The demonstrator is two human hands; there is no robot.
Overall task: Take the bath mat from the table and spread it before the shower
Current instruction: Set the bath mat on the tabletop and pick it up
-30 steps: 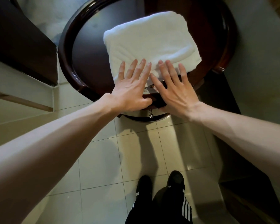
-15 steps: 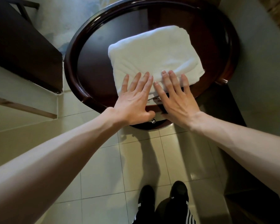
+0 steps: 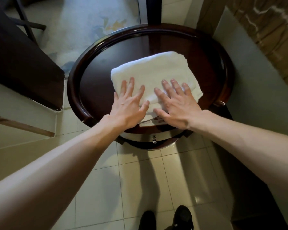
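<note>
A folded white bath mat (image 3: 154, 70) lies on a round dark wooden table (image 3: 93, 77) with a raised rim. My left hand (image 3: 128, 105) lies flat on the mat's near left part, fingers spread and straight. My right hand (image 3: 175, 102) lies flat on the near right part, fingers spread as well. The thumbs of both hands point toward each other at the mat's near edge. A small card (image 3: 150, 122) on the table shows between my wrists.
A dark cabinet (image 3: 23, 63) stands to the left of the table and a grey wall (image 3: 256, 83) to the right. A drawer knob (image 3: 154, 140) sticks out below the table's front. Pale floor tiles (image 3: 136, 180) and my black shoes (image 3: 183, 218) are below.
Both hands have slid further onto the bath mat and moved apart, fingers more spread. The view has tilted so the table sits lower in the frame.
</note>
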